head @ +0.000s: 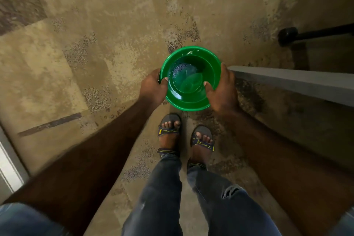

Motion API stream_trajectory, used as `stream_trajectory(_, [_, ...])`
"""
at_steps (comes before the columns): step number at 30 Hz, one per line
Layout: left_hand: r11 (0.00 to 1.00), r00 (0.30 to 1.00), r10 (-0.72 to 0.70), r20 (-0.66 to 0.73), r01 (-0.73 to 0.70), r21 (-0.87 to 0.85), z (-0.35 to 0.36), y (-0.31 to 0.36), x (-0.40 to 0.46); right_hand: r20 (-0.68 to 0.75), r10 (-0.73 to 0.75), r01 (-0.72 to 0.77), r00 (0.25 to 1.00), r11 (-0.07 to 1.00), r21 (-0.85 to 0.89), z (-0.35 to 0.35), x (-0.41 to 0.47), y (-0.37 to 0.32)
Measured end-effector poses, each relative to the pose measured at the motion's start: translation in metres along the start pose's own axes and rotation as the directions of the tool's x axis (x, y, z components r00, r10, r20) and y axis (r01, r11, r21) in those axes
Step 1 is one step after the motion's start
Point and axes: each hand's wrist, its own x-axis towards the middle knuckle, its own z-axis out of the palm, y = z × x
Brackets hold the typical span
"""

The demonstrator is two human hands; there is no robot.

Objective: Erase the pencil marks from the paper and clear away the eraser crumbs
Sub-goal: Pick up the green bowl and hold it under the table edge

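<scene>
Left hand: the left hand (pixel 153 87) holds the left side of the bowl (pixel 214 74), thumb hooked over the rim, fingers curled under it.
Right hand: the right hand (pixel 223 92) holds the right side the same way, thumb lying inside the rim.
Why two hands: I think one hand on each side keeps the bowl flat, so nothing tips out while the person stands.
Bowl: green, round, shiny plastic, held in the air above the floor (pixel 95 34), in front of the feet (pixel 169 136).
Crumbs: a patch of small dark specks (pixel 179 68) lies inside the bowl, near its far left wall. They may be the eraser crumbs, but they are too small to tell.
Paper: not in view.
Task so far: it looks like the crumbs are being carried off to be thrown away.
Grey ledge: a grey ledge (pixel 287 82) runs off to the right, just beside the right hand.
Clothes: sandals and dark jeans (pixel 162 188) with a rip at one knee.
</scene>
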Motion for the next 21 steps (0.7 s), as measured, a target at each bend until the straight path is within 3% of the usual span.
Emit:
stream_trajectory(15, [0.998, 0.998, -0.026, 0.05, 0.023, 0.059, 0.024, -0.006, 0.023, 0.057, 0.019, -0.018, 0.998, 1.0, -0.011, 0.006, 0.022, 0.015])
stream_trajectory(21, [0.995, 0.999, 0.011, 0.031, -0.014, 0.096, 0.018, 0.007, 0.008, 0.041, -0.042, 0.045, 0.998, 0.997, -0.07, -0.004, 0.01, 0.009])
